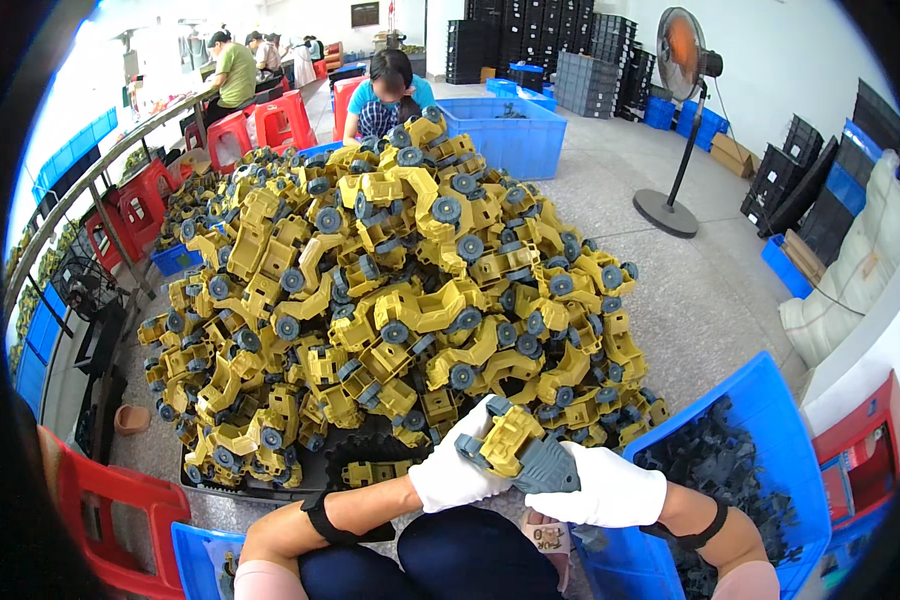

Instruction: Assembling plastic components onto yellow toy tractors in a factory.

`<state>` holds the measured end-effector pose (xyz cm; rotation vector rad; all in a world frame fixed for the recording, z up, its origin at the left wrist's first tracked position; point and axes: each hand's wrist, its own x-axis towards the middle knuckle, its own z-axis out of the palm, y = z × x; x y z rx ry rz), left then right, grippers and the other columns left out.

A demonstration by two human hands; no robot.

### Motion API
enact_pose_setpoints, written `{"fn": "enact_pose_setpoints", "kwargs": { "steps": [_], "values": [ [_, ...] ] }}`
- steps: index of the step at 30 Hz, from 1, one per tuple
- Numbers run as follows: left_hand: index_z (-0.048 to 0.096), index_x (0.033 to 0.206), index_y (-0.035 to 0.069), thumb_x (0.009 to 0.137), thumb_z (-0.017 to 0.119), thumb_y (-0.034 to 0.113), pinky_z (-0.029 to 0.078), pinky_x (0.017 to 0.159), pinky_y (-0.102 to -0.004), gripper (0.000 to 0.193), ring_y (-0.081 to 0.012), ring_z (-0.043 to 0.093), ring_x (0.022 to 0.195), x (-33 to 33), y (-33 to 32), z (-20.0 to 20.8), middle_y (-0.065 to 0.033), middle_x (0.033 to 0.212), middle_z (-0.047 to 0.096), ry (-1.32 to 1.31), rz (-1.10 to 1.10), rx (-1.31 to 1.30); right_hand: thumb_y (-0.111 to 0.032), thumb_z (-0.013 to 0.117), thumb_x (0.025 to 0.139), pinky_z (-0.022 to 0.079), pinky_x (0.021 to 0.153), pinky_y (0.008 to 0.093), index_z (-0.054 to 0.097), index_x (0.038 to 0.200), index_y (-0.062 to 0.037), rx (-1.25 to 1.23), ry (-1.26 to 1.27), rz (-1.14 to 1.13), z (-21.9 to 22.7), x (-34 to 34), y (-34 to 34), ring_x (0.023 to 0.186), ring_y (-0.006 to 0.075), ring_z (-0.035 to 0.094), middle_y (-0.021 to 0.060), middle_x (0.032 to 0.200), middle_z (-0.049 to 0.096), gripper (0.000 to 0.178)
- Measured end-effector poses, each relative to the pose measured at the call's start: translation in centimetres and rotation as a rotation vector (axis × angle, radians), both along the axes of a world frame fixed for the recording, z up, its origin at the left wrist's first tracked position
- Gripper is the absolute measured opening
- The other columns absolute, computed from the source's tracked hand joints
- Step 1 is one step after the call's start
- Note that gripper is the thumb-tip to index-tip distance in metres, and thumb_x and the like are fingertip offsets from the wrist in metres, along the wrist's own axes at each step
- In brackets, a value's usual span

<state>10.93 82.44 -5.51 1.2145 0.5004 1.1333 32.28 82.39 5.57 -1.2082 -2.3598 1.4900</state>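
In white gloves, both my hands meet above my lap. My left hand [457, 472] is closed round a yellow toy truck body [513, 432] with dark grey wheels. My right hand [605, 487] grips a ribbed dark grey plastic part [548, 465], which sits against the truck's end. Whether the two pieces are fastened together cannot be seen. Just beyond my hands rises a large heap of similar yellow truck bodies [420, 305]. One truck body [375, 472] lies by itself in a black tray [315, 475] at the heap's near edge.
A blue bin [775, 400] of loose grey parts stands at my right, and another blue bin [195, 550] at my lower left. Red stools [135, 500] are on the left. Across the heap a person [390, 90] sits near a blue crate [510, 130]. A standing fan [680, 120] is further right.
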Motion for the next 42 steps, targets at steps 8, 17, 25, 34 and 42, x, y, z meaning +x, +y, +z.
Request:
{"fn": "enact_pose_setpoints", "kwargs": {
  "steps": [8,17,25,34,42],
  "values": [
    [0.048,0.115,0.009,0.073,0.078,0.003,0.049,0.085,-0.0310,0.052,-0.0163,0.059,0.094,-0.4,-0.3,2.3,-0.0036,0.105,0.059,0.376,0.143,0.246,-0.055,0.065,0.084,0.053,0.078,0.0338,0.049,0.118,0.0099,0.046,0.003,-0.030,-1.2,-0.5,0.1,0.084,0.0297,0.068,0.0200,0.086,0.067,0.075],
    [0.043,0.135,0.009,0.073,0.078,0.003,0.043,0.103,-0.0340,0.072,-0.0194,0.054,0.118,-0.8,-1.1,0.1,-0.0075,0.129,0.056,0.169,0.060,0.134,-0.051,0.070,0.082,0.054,0.078,0.0362,0.048,0.117,0.0108,0.095,0.159,-0.135,-1.3,-1.9,-1.6,0.085,0.0303,0.068,0.0231,0.089,0.065,0.074],
    [0.053,0.128,0.004,0.072,0.071,0.004,0.044,0.098,-0.0309,0.058,-0.0133,0.054,0.113,-2.9,-0.1,6.3,-0.0030,0.120,0.061,0.209,-0.244,-0.114,-0.037,0.074,0.079,0.045,0.093,0.0416,0.050,0.117,0.0036,0.660,-0.078,-0.116,1.1,-3.1,0.3,0.106,0.0351,0.056,0.0222,0.110,0.057,0.061],
    [0.055,0.126,0.002,0.055,0.060,-0.013,0.047,0.096,-0.0367,0.073,-0.0247,0.059,0.114,-2.6,-0.6,6.0,-0.0090,0.121,0.063,-0.345,-0.172,-0.410,-0.014,0.066,0.079,0.038,0.104,0.0429,0.049,0.127,0.0043,0.941,0.614,-0.124,-0.1,-7.6,3.5,0.120,0.0393,0.049,0.0232,0.129,0.051,0.054],
    [0.059,0.113,0.005,0.063,0.067,-0.005,0.050,0.079,-0.0322,0.052,-0.0155,0.060,0.089,-10.7,-1.0,7.3,-0.0020,0.099,0.062,-0.177,0.051,-0.277,-0.011,0.076,0.074,0.043,0.102,0.0379,0.046,0.138,-0.0022,0.575,0.484,-0.166,-0.4,-7.4,2.2,0.127,0.0288,0.047,0.0163,0.138,0.046,0.071]
  ]
}}
